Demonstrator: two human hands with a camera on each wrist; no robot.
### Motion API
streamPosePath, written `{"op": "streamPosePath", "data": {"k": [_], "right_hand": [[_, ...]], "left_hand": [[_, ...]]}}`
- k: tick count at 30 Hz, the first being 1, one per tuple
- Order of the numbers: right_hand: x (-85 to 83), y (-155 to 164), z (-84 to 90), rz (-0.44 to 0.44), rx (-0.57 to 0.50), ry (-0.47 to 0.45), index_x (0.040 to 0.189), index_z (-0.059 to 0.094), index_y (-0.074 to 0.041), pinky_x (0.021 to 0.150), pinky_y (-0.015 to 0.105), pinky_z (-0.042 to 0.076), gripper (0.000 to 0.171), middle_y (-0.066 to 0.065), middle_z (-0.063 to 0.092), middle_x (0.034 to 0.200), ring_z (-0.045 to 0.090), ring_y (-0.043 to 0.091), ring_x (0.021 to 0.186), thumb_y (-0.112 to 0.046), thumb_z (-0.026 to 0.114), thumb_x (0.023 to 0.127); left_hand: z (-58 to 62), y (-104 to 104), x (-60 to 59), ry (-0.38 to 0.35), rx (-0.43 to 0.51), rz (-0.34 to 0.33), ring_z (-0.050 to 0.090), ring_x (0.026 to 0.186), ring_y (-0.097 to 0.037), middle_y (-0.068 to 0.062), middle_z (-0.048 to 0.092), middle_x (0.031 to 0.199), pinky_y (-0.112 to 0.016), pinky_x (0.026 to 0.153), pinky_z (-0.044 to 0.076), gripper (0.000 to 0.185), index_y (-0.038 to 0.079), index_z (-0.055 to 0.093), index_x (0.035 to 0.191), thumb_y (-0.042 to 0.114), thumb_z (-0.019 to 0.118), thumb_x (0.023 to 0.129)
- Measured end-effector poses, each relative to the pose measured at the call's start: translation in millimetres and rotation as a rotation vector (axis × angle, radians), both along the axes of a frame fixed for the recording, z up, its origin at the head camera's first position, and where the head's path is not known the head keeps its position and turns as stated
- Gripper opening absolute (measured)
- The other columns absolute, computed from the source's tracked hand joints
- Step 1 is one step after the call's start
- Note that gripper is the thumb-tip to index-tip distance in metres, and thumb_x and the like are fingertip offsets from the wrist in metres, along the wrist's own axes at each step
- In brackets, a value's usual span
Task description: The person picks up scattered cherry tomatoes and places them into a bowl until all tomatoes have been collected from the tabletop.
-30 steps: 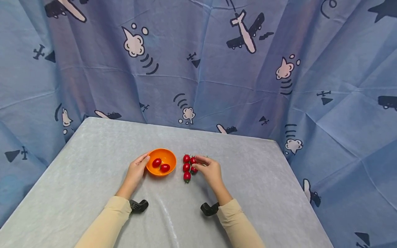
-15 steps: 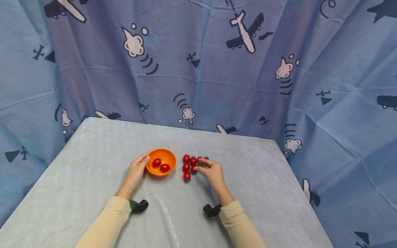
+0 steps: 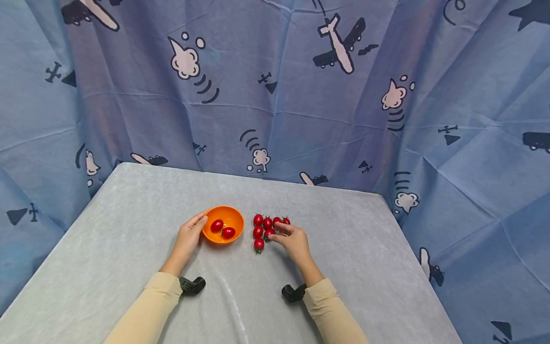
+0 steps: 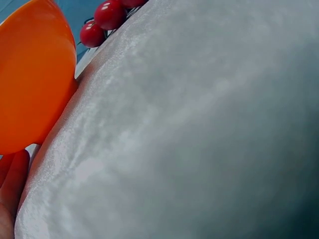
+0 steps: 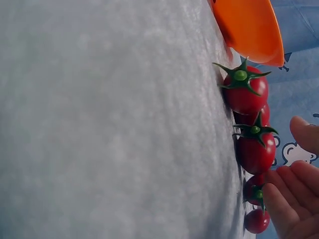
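Observation:
My left hand [image 3: 188,236] holds an orange bowl [image 3: 236,220] by its left side, with the thumb at the rim. Two red cherry tomatoes [image 3: 228,232] lie in the bowl. To its right, several more cherry tomatoes with green stems [image 3: 259,244] sit in short rows on the table. Over the right part of this group hovers my right hand [image 3: 296,242], thumb and fingers apart with nothing between them. In the right wrist view, the thumb and fingers [image 5: 294,199] are beside the tomatoes [image 5: 255,152]. The left wrist view has the fingers [image 4: 14,179] against the bowl's underside [image 4: 35,74].
A pale grey cloth covers the table [image 3: 172,191]. Behind it hangs a blue curtain [image 3: 232,129] printed with planes and clouds. Each wrist wears a black device [image 3: 192,285].
My right hand has drawn slightly to the right and toward me, uncovering more tomatoes at the back. The left hand, the bowl and the tomatoes stay in place.

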State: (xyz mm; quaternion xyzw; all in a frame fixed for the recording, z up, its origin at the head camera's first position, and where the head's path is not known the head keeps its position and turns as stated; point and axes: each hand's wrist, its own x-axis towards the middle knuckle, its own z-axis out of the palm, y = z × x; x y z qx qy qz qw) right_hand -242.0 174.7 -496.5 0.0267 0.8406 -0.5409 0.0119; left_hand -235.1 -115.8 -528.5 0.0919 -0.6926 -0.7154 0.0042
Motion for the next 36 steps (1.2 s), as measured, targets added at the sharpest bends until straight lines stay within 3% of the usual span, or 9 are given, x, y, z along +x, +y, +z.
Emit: {"op": "streamPosePath", "data": {"k": [5,18,25,36], "right_hand": [[0.7,-1,-0.8,0.002,-0.004,-0.015,0.12,0.071,-0.002,0.098,0.041,0.056,0.042,0.017,0.07,0.125,0.067,0.032,0.116,-0.012,0.082,0.081],[0.0,-6,-1.1,0.031,0.09,-0.006,0.122,0.071,-0.004,0.097,0.042,0.056,0.046,0.017,0.07,0.124,0.067,0.033,0.115,-0.015,0.084,0.079],[-1.4,-9,-5.6,0.026,0.152,-0.006,0.12,0.072,-0.003,0.093,0.042,0.058,0.046,0.018,0.069,0.124,0.068,0.033,0.113,-0.016,0.085,0.078],[-0.8,-13,-10.9,0.019,0.149,0.018,0.121,0.071,-0.001,0.085,0.038,0.061,0.046,0.018,0.072,0.117,0.069,0.03,0.107,-0.012,0.084,0.078]], "left_hand": [[-1.1,-1,0.0,0.011,-0.011,-0.009,0.04,0.145,-0.022,-0.013,0.049,0.152,-0.037,0.12,0.034,0.047,0.004,0.051,0.145,0.028,0.05,0.105],[-1.1,-1,-1.0,-0.01,0.003,-0.019,0.041,0.144,-0.019,-0.011,0.049,0.151,-0.034,0.119,0.035,0.047,0.006,0.051,0.145,0.029,0.05,0.105],[-1.9,-2,-1.3,-0.015,-0.004,-0.017,0.04,0.145,-0.02,-0.011,0.05,0.151,-0.035,0.119,0.035,0.046,0.006,0.051,0.145,0.03,0.05,0.105],[-1.4,-3,-1.3,-0.019,0.004,-0.021,0.041,0.144,-0.019,-0.01,0.049,0.152,-0.035,0.119,0.035,0.046,0.006,0.051,0.145,0.029,0.05,0.105]]}}
